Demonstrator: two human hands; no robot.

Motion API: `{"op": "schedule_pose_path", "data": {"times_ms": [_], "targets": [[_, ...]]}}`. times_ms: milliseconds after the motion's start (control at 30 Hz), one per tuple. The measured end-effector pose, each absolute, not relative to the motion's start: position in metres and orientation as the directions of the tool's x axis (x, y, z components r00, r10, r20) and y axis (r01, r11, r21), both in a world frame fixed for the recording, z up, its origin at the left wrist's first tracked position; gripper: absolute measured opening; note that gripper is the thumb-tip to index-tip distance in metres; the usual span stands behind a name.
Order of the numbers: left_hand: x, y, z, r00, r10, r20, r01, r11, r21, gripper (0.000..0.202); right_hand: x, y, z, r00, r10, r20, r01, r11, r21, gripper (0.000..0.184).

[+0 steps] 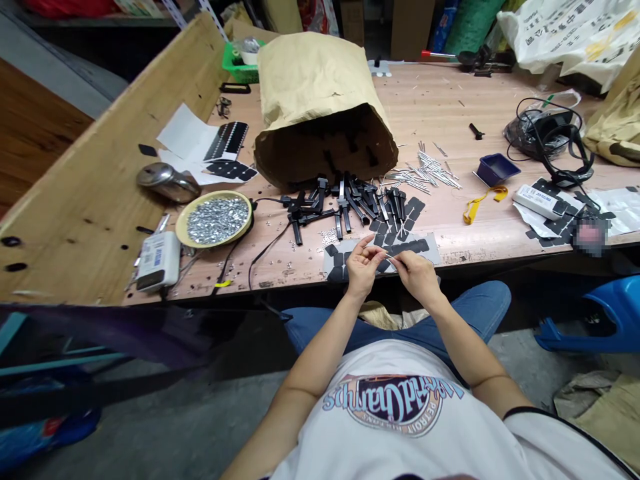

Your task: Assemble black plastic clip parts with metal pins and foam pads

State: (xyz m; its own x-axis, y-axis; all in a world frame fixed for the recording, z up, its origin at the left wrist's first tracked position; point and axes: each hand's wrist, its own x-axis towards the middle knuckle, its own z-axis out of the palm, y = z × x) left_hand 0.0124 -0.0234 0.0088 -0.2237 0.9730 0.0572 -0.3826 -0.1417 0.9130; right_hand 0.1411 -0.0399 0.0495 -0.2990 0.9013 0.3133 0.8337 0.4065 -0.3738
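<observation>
A person in a soft white T-shirt (320, 447) with printed lettering and blue denim jeans (485, 310) sits at a smooth, wood-grained surface (447, 217). At its near edge, a thin, pale sliver (388, 255), too small to identify, shows between the two bare hands. The left hand (364, 270) pinches it with thumb and forefinger, the other fingers loosely bent; the right hand (419, 275), its back turned upward, closes thumb and fingers on the other end. Both forearms slant inward from elbows spread wide.

By the hands lies a flat grey sheet (427, 247) with dark, round-cornered patches. To the left, a shallow, pale-yellow bowl (181, 228) is heaped with tiny, shiny metal bits (217, 219). Farther in, hard black plastic pieces (345, 200), some tubular, lie jumbled at the mouth of a big, crumpled brown paper bag (315, 73). Right of the bag, slim silvery rods (433, 167) are strewn, with a small, dark-blue tray (497, 170) beyond them to the right.
</observation>
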Motion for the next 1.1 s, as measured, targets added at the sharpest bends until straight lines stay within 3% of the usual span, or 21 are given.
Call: {"op": "schedule_pose_path", "data": {"times_ms": [200, 467, 600, 833, 1100], "targets": [[0.013, -0.024, 0.009, -0.239, 0.968, 0.077, -0.401, -0.17, 0.9, 0.06, 0.14, -0.041, 0.052, -0.292, 0.883, 0.367, 0.841, 0.42, -0.342, 0.037], [0.012, -0.024, 0.004, -0.196, 0.976, 0.098, -0.409, -0.172, 0.896, 0.058, 0.139, -0.041, 0.053, -0.309, 0.917, 0.254, 0.859, 0.383, -0.34, 0.038], [0.01, -0.024, 0.003, -0.156, 0.98, 0.126, -0.396, -0.179, 0.901, 0.055, 0.141, -0.04, 0.054, -0.301, 0.939, 0.164, 0.831, 0.343, -0.438, 0.034], [0.009, -0.024, 0.004, -0.102, 0.985, 0.14, -0.444, -0.171, 0.879, 0.053, 0.141, -0.039, 0.055, -0.26, 0.961, 0.093, 0.58, 0.232, -0.781, 0.03], [0.011, -0.026, 0.005, -0.079, 0.993, 0.083, -0.479, -0.111, 0.871, 0.055, 0.141, -0.041, 0.061, -0.219, 0.961, 0.171, 0.566, 0.268, -0.78, 0.038]]}}
